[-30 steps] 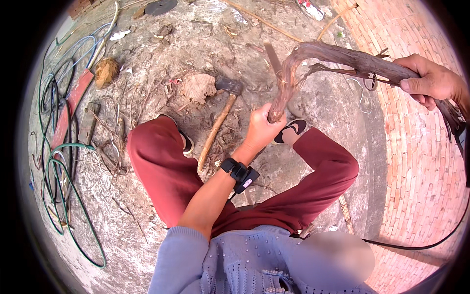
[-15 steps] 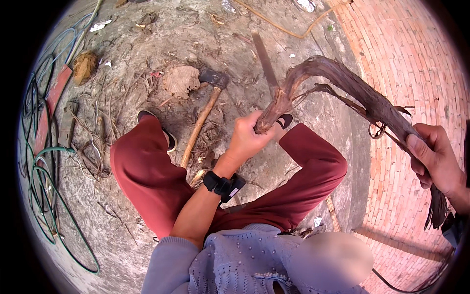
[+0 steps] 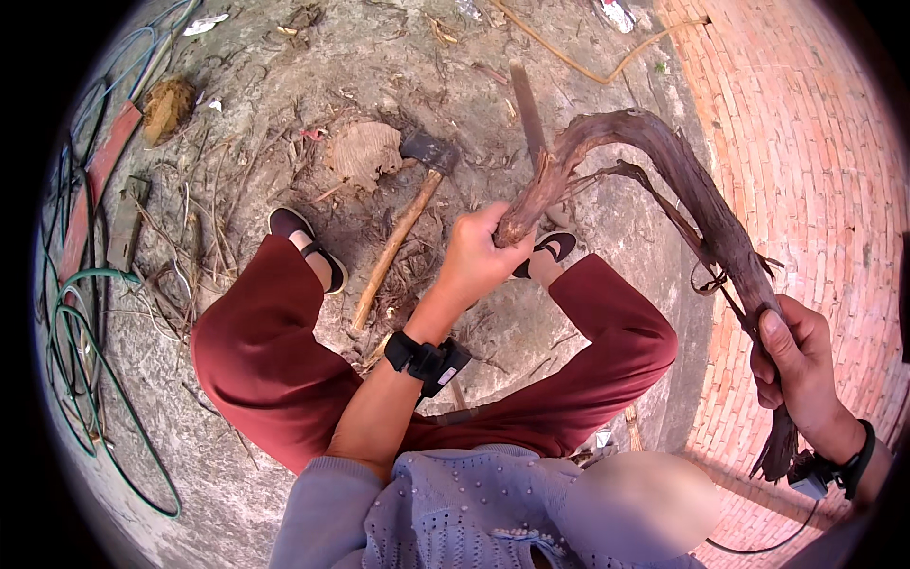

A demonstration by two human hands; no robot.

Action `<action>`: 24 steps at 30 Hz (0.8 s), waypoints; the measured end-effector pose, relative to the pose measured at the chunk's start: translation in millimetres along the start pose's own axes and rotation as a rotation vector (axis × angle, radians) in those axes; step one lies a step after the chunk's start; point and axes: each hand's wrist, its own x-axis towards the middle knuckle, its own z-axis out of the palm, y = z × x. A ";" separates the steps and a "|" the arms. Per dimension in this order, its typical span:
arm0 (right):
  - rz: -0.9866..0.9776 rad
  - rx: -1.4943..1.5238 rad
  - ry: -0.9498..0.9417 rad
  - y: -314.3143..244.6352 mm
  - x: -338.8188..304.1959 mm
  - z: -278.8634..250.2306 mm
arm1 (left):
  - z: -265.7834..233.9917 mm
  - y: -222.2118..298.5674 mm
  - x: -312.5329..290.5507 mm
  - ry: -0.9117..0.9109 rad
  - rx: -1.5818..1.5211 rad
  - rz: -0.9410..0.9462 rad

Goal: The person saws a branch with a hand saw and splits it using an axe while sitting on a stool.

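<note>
One bent branch (image 3: 654,130), aloft right of the axe (image 3: 409,228): left hand (image 3: 479,254) clasped round the blunt end, right hand (image 3: 798,356) gripping near the frayed end; firm, wide-set holds should best check twisting.

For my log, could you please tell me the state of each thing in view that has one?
Branch: curved, bark frayed, held up
Left grip: closed around branch
Right grip: closed around branch
Axe: unheld
Green hose: loosely looped
Left wrist device: strapped on
Shoes: worn
</note>
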 end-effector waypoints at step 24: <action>-0.343 0.434 -0.114 70.3 103.6 92.1 | -44.4 10.5 38.4 0.043 -0.219 -0.311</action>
